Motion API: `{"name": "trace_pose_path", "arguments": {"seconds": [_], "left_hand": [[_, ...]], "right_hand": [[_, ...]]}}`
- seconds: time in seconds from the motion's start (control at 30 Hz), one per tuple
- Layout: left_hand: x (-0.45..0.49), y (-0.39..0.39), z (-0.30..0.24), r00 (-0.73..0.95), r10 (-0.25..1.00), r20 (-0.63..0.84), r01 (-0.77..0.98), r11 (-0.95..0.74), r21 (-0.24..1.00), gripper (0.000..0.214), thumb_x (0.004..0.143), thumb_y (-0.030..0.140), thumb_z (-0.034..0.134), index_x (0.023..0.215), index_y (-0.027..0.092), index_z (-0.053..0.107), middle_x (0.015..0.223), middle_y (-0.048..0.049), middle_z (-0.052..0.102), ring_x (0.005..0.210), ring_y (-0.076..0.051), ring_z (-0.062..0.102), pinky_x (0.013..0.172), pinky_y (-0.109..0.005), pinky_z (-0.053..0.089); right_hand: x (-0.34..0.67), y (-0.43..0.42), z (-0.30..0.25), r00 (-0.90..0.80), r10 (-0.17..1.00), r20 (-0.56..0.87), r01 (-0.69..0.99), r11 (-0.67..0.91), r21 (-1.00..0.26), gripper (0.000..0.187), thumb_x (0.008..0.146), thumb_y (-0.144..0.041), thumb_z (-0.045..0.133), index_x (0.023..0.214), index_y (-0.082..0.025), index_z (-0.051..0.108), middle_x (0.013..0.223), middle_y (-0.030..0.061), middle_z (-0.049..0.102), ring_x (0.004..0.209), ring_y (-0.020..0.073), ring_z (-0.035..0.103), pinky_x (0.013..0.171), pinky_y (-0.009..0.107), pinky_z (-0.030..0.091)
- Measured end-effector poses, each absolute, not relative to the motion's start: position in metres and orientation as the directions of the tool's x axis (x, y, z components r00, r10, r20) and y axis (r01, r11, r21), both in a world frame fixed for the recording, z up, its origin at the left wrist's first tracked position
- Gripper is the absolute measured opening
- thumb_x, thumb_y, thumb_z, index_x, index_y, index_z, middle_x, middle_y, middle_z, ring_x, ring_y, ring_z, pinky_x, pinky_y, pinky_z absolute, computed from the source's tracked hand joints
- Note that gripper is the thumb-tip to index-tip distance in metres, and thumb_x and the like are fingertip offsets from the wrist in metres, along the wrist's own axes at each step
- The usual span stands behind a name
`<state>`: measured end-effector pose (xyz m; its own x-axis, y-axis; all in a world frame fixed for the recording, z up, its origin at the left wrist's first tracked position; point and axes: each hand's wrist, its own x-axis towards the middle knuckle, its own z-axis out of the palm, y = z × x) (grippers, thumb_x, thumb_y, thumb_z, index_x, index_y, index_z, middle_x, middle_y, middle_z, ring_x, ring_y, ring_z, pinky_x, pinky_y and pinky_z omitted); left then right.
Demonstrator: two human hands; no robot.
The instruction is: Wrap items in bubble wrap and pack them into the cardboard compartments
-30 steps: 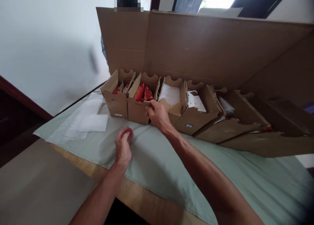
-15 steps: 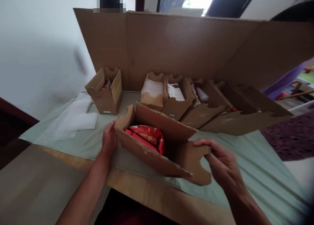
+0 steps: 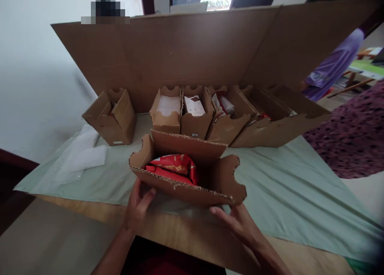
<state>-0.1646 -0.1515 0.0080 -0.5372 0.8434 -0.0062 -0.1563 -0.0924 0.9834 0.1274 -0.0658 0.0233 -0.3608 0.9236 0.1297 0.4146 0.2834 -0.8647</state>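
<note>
A cardboard box (image 3: 180,193) with an open top and notched ends stands tilted near the table's front edge. Inside it lie shiny red packets (image 3: 171,167), towards its left end. My left hand (image 3: 138,207) grips the lower left corner, its thumb on the front face and other fingers partly hidden behind the box. At the lower right corner my right hand (image 3: 235,223) holds the box from below, thumb along the front and fingertips out of sight.
Several similar boxes (image 3: 195,125) stand in a row before a tall cardboard panel (image 3: 186,51). Another box (image 3: 112,125) is further left, by white plastic sheets (image 3: 90,159). Green cloth (image 3: 285,191) covers the table. People are partly visible beyond the panel and at right.
The box has been turned more square to me. My right hand has moved from its upper right end to the lower corner, and my left hand has slid lower. The view has shifted right.
</note>
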Motion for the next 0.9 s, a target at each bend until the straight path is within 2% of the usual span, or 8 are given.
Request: {"name": "trace_pose_path", "arguments": {"seconds": [0.13, 0.2, 0.33, 0.43, 0.57, 0.67, 0.73, 0.9], "left_hand": [[-0.149, -0.129, 0.016, -0.474, 0.878, 0.067, -0.139, -0.150, 0.979, 0.061, 0.080, 0.034, 0.078, 0.137, 0.023, 0.059, 0.143, -0.0095, 0.061, 0.139, -0.032, 0.051, 0.119, -0.045, 0.037], [-0.144, -0.109, 0.016, -0.427, 0.898, 0.104, -0.134, -0.177, 0.975, 0.061, 0.080, 0.034, 0.076, 0.137, 0.021, 0.057, 0.142, -0.0117, 0.061, 0.138, -0.033, 0.052, 0.120, -0.047, 0.035], [-0.133, -0.071, 0.007, -0.373, 0.914, 0.161, -0.062, -0.198, 0.978, 0.069, 0.074, 0.027, 0.079, 0.138, 0.020, 0.055, 0.143, -0.0132, 0.060, 0.141, -0.033, 0.048, 0.124, -0.047, 0.027], [-0.127, -0.061, -0.002, -0.379, 0.912, 0.159, -0.007, -0.174, 0.985, 0.069, 0.074, 0.022, 0.078, 0.139, 0.021, 0.055, 0.147, -0.0124, 0.057, 0.147, -0.031, 0.042, 0.127, -0.046, 0.023], [-0.129, -0.070, -0.014, -0.416, 0.898, 0.141, 0.031, -0.141, 0.990, 0.057, 0.077, 0.019, 0.072, 0.133, 0.021, 0.061, 0.144, -0.0136, 0.059, 0.141, -0.031, 0.049, 0.124, -0.051, 0.028], [-0.130, -0.077, -0.020, -0.487, 0.861, 0.147, 0.056, -0.137, 0.989, 0.058, 0.073, 0.017, 0.073, 0.130, 0.020, 0.063, 0.138, -0.0149, 0.062, 0.134, -0.032, 0.055, 0.122, -0.052, 0.033], [-0.129, -0.078, -0.022, -0.489, 0.855, 0.170, 0.106, -0.135, 0.985, 0.062, 0.072, 0.017, 0.072, 0.133, 0.019, 0.062, 0.140, -0.0167, 0.062, 0.137, -0.035, 0.053, 0.123, -0.054, 0.031], [-0.128, -0.080, -0.025, -0.239, 0.952, 0.192, 0.233, -0.136, 0.963, 0.082, 0.075, 0.020, 0.070, 0.153, 0.016, 0.044, 0.161, -0.0180, 0.042, 0.152, -0.037, 0.036, 0.128, -0.056, 0.024]], "right_hand": [[0.114, -0.049, 0.030, -0.297, 0.941, 0.164, 0.441, 0.288, -0.850, 0.037, 0.088, -0.055, 0.064, 0.104, -0.021, 0.068, 0.094, 0.0109, 0.074, 0.084, 0.0280, 0.069, 0.069, 0.038, 0.058], [0.117, -0.035, 0.035, -0.265, 0.940, 0.213, 0.426, 0.312, -0.849, 0.037, 0.087, -0.054, 0.065, 0.105, -0.021, 0.066, 0.092, 0.0099, 0.072, 0.079, 0.0257, 0.067, 0.062, 0.034, 0.055], [0.126, -0.012, 0.033, -0.157, 0.951, 0.265, 0.397, 0.307, -0.865, 0.038, 0.086, -0.051, 0.063, 0.109, -0.022, 0.061, 0.102, 0.0101, 0.071, 0.082, 0.0237, 0.067, 0.064, 0.033, 0.055], [0.129, -0.010, 0.017, -0.089, 0.974, 0.209, 0.433, 0.227, -0.872, 0.035, 0.087, -0.049, 0.059, 0.107, -0.021, 0.058, 0.100, 0.0093, 0.071, 0.077, 0.0227, 0.068, 0.062, 0.033, 0.054], [0.129, -0.018, -0.004, -0.092, 0.976, 0.200, 0.532, 0.217, -0.818, 0.029, 0.087, -0.048, 0.059, 0.102, -0.023, 0.057, 0.088, 0.0075, 0.071, 0.073, 0.0243, 0.067, 0.063, 0.035, 0.052], [0.128, -0.020, -0.005, -0.106, 0.964, 0.244, 0.561, 0.260, -0.786, 0.025, 0.088, -0.047, 0.058, 0.098, -0.024, 0.056, 0.085, 0.0074, 0.070, 0.072, 0.0249, 0.065, 0.064, 0.037, 0.051], [0.127, -0.020, 0.000, -0.104, 0.964, 0.246, 0.568, 0.261, -0.780, 0.023, 0.088, -0.046, 0.057, 0.097, -0.025, 0.057, 0.087, 0.0078, 0.069, 0.072, 0.0249, 0.064, 0.064, 0.037, 0.050], [0.127, -0.021, 0.013, 0.010, 0.985, 0.174, 0.580, 0.136, -0.803, 0.032, 0.083, -0.050, 0.056, 0.101, -0.023, 0.059, 0.092, 0.0089, 0.068, 0.076, 0.0269, 0.064, 0.068, 0.039, 0.051]]}}
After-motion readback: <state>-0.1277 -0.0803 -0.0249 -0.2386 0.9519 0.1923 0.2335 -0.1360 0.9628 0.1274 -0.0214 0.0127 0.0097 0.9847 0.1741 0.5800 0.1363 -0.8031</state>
